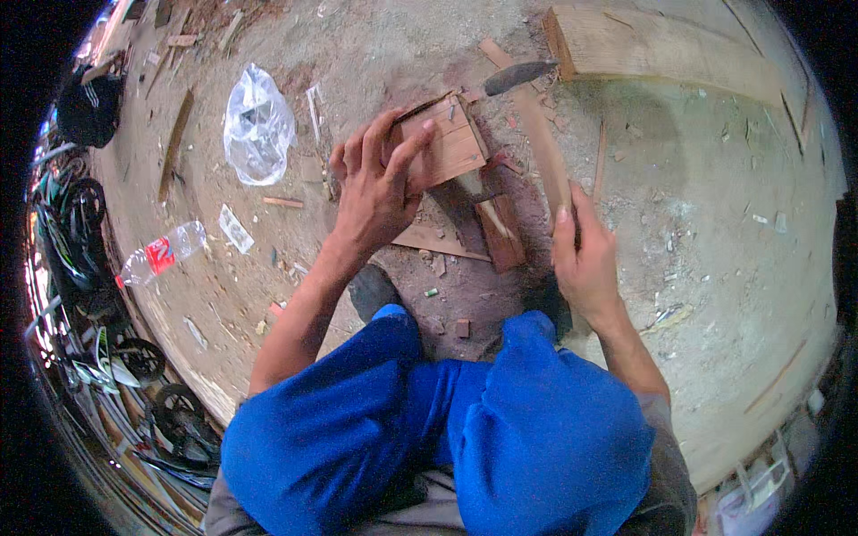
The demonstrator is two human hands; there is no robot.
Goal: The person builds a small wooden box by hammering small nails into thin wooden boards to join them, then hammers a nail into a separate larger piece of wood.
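My left hand [375, 183] grips a small, squarish wooden piece [450, 147] from its left, fingers curled over its top. Small nails [452, 113] show in that wood. A darker reddish wood block [502, 241] lies beneath it, slightly to the right, with a pale streak on it. My right hand [583, 255] is closed round the wooden handle of a hammer [545, 143], whose dark metal head [517, 77] is above and right of the wooden piece, apart from it. How high the head is above the ground I cannot tell.
A long timber beam [661, 55] lies at upper right. A clear plastic bag [259, 125], a plastic bottle [188, 246] and scraps [438, 241] lie on the dusty floor [706, 250]. Small bikes [138, 357] and a dark bag [89, 107] line the left edge. My blue-clad legs are below.
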